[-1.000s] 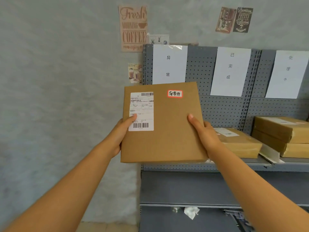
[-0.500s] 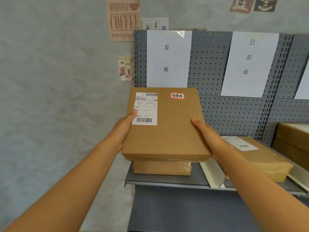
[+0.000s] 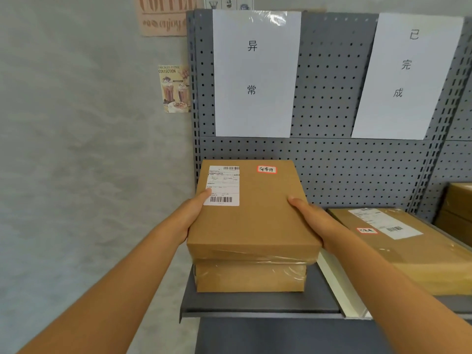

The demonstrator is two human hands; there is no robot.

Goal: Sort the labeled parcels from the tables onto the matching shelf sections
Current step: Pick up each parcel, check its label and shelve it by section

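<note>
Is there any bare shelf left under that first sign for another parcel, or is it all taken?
Bare shelf runs along the front lip, before the lower parcel, and narrowly between it and the white divider. The held parcel, gripped by left hand and right hand, covers the middle. Beyond the divider, a large parcel crowds that section.

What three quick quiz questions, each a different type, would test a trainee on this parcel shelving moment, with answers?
1. True or false: both hands grip the top parcel.
2. Multiple choice: the held parcel is over A) a bare shelf, B) another parcel, C) the floor.
3. Fill in: the sign behind this section reads ____.

Key:
1. True: left hand and right hand hold its sides.
2. B. Whether the two already touch cannot be told.
3. 异常; the sticker looks like a match, though its handwriting is hard to read.
</note>
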